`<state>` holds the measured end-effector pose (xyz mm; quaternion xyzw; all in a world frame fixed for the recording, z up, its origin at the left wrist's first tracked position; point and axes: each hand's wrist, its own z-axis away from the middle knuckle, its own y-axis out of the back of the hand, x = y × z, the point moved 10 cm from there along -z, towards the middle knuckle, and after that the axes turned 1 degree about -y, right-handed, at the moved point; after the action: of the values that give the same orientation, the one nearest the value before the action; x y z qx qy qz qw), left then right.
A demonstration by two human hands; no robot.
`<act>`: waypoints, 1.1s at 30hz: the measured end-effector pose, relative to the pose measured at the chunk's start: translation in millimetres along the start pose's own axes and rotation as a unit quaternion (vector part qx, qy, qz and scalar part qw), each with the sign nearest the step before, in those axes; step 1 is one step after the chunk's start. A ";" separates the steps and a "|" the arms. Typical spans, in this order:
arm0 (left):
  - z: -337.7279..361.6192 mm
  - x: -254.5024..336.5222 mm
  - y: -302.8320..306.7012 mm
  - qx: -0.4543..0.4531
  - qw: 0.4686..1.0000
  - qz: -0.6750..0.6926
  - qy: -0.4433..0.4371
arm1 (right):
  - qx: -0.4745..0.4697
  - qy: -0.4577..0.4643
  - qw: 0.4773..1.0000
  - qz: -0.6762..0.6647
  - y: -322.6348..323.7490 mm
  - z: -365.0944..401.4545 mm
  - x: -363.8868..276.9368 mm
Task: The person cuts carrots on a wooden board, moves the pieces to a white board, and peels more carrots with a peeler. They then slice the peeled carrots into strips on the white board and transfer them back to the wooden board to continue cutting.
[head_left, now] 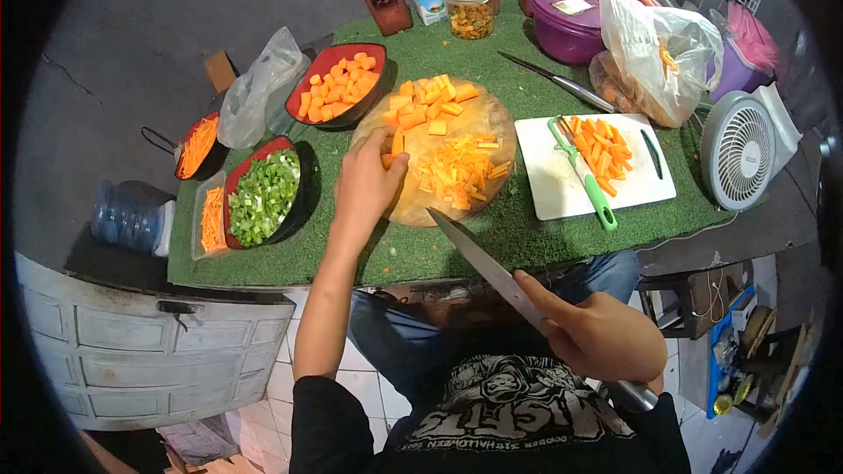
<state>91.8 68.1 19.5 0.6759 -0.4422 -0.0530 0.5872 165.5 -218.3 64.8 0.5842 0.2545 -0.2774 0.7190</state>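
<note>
My left hand (373, 171) rests at the left edge of the round wooden board (413, 211), its fingers closed around an orange carrot piece (398, 142). Carrot chunks (430, 101) lie on the board's upper part, and a pile of thin carrot sticks (457, 171) is at its middle right. My right hand (606, 333) grips the handle of a large knife (492, 272), with the forefinger along the blade. The blade points up and left, its tip near the board's lower edge and apart from the carrots.
Bowls of carrot chunks (338, 88) and chopped greens (263, 197) stand left. A white cutting board (544, 189) holds carrots and a green peeler (584, 171). Another knife (562, 82), a fan (740, 154), a plastic bag (645, 53) and a jar (468, 13) stand around the green tabletop.
</note>
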 end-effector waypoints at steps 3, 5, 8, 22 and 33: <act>5.0 2.8 1.5 0.030 0.999 0.029 -0.016 | 0.005 -0.010 1.000 -0.018 1.2 9.9 9.1; 2.9 2.9 5.9 0.058 0.997 0.034 -0.039 | 0.008 -0.018 0.999 -0.026 3.3 15.9 16.0; -15.9 16.1 17.4 0.037 0.996 0.063 -0.053 | 0.017 -0.020 0.998 -0.065 7.2 22.6 23.4; -107.0 40.0 -18.6 -0.112 0.982 -0.039 -0.146 | 0.057 -0.073 0.992 -0.088 10.4 38.8 46.8; -137.1 -17.2 27.3 -0.070 0.991 0.090 -0.062 | 0.018 -0.069 0.993 -0.097 5.8 21.3 61.2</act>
<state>147.9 184.2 76.5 0.5857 -0.5324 -0.0728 0.6068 214.3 -244.5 30.7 0.5495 0.2547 -0.3898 0.6937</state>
